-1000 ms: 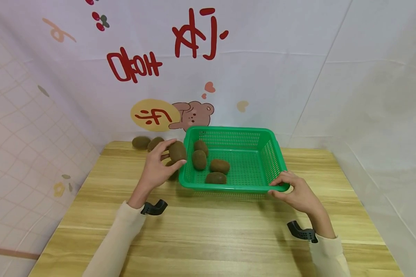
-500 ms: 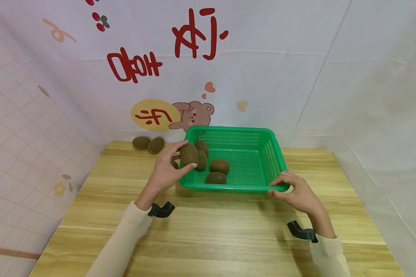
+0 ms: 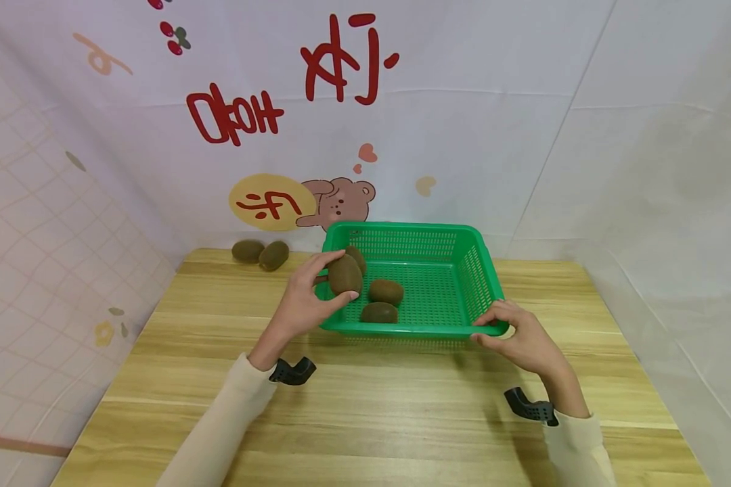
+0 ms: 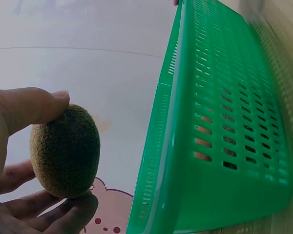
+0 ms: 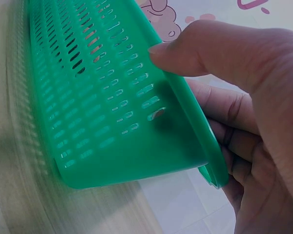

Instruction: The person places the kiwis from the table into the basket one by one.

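Note:
My left hand (image 3: 304, 297) pinches a brown kiwi (image 3: 344, 276) between thumb and fingertips. In the head view this kiwi overlaps the left end of the green plastic basket (image 3: 426, 330); the left wrist view shows the held kiwi (image 4: 66, 152) higher than the basket rim (image 4: 173, 146). Inside the basket lie several kiwis, among them one (image 3: 386, 292) near the middle and another (image 3: 379, 313) by the front wall. One more is partly hidden behind the held fruit. My right hand (image 3: 520, 338) grips the basket's front right corner, thumb (image 5: 178, 57) outside and fingers over the rim.
Two kiwis (image 3: 248, 251) (image 3: 274, 256) lie side by side on the wooden table (image 3: 365, 412), near its back left edge. Behind the basket hangs a white printed cloth (image 3: 463, 135), and further cloth walls stand at both sides.
My left hand has carried the kiwi rightward, from outside the basket's left rim to over its left end. The right hand keeps its grip on the corner, and the basket stays put.

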The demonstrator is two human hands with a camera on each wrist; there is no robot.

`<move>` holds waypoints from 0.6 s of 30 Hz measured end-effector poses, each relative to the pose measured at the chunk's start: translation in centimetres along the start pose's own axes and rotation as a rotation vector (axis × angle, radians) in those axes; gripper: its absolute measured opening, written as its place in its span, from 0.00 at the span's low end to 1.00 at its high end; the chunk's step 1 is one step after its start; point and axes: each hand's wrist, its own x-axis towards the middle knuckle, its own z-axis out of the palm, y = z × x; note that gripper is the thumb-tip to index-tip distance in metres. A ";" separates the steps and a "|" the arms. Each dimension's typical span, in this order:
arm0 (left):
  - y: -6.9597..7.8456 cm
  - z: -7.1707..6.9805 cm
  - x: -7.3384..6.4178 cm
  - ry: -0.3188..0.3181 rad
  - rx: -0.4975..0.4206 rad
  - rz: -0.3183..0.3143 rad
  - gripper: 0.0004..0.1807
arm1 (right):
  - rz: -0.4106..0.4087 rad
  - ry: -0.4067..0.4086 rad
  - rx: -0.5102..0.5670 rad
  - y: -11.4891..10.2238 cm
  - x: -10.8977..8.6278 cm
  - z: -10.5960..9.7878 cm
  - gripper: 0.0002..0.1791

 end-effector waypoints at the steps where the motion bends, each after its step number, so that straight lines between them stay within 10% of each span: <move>1: 0.1 0.0 0.0 0.000 0.003 0.000 0.39 | -0.001 0.000 0.000 0.0 0.0 0.0 0.14; 18: -0.2 -1.5 -0.1 -0.024 0.030 -0.042 0.32 | -0.004 0.001 0.000 0.5 -0.1 0.2 0.14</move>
